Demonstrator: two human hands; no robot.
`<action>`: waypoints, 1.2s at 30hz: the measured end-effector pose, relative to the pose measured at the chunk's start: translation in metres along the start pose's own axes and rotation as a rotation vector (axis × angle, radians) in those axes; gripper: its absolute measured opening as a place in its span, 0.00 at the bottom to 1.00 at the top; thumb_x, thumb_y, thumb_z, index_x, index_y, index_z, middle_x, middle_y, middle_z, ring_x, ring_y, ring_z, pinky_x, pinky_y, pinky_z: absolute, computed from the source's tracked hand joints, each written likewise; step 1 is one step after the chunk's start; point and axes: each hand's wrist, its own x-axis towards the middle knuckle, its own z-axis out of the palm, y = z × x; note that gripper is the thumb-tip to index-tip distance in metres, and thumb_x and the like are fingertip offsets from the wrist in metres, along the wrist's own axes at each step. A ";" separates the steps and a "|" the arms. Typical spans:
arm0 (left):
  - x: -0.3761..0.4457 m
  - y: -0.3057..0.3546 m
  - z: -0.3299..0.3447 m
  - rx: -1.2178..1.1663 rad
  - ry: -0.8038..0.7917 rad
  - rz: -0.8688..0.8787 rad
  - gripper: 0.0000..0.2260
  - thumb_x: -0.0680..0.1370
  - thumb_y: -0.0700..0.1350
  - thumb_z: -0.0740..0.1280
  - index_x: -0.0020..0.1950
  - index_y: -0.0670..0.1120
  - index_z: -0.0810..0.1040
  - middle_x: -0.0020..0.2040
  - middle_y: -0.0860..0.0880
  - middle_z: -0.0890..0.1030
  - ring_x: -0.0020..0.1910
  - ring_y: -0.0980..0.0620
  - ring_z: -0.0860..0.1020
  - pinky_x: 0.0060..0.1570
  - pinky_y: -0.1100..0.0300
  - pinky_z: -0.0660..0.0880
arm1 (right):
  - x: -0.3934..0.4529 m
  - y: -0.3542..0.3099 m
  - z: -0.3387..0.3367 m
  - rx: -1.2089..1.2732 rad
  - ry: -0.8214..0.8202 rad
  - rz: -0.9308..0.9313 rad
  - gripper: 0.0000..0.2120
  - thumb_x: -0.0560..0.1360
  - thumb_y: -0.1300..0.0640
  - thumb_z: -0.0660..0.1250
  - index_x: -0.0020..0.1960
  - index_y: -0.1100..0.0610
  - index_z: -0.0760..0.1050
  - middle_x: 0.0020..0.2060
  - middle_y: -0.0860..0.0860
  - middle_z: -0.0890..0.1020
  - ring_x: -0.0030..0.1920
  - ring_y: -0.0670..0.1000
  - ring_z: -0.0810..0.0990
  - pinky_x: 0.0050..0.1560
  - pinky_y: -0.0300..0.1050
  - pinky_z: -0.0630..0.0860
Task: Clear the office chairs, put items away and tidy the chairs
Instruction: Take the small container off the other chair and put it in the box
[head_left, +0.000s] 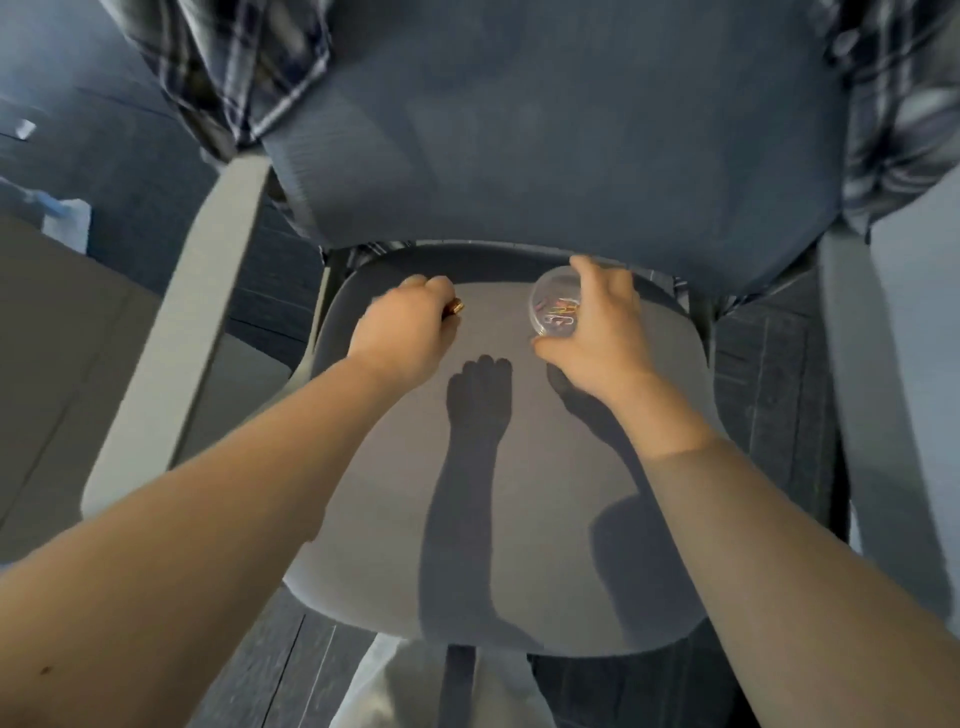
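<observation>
A grey office chair seat (488, 519) fills the middle of the head view, with its blue backrest (545, 135) behind. My left hand (405, 332) is closed at the back left of the seat around a small gold-coloured object (456, 307) that pokes out past the fingers; what it is I cannot tell. My right hand (597, 332) grips a round clear plastic box (556, 306) holding several coloured paper clips, at the back right of the seat. A plaid shirt (228, 67) hangs over the backrest on both sides.
Grey armrests stand to the left (192, 322) and right (852, 395) of the seat. A beige desk surface (57, 332) lies to the left. Dark carpet floor (763, 374) shows around the chair. A white cloth (415, 686) sits below the seat's front edge.
</observation>
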 end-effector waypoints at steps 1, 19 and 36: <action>-0.007 0.005 -0.015 0.002 0.023 -0.002 0.12 0.80 0.43 0.58 0.58 0.37 0.73 0.57 0.37 0.76 0.54 0.36 0.75 0.49 0.48 0.72 | -0.006 -0.010 -0.012 -0.003 -0.001 -0.026 0.38 0.68 0.59 0.72 0.72 0.54 0.57 0.69 0.56 0.61 0.69 0.58 0.62 0.65 0.49 0.66; -0.277 -0.032 -0.197 -0.003 0.511 -0.478 0.12 0.79 0.45 0.60 0.60 0.43 0.75 0.57 0.41 0.76 0.56 0.39 0.75 0.52 0.49 0.73 | -0.177 -0.225 -0.070 -0.116 -0.172 -0.713 0.37 0.70 0.55 0.70 0.73 0.55 0.55 0.68 0.56 0.60 0.69 0.58 0.61 0.67 0.50 0.65; -0.531 -0.261 -0.259 -0.123 0.686 -0.951 0.12 0.79 0.46 0.60 0.59 0.43 0.76 0.60 0.43 0.77 0.56 0.42 0.76 0.54 0.52 0.73 | -0.347 -0.474 0.122 -0.136 -0.377 -1.047 0.35 0.71 0.52 0.69 0.72 0.60 0.57 0.68 0.57 0.67 0.68 0.59 0.63 0.65 0.50 0.65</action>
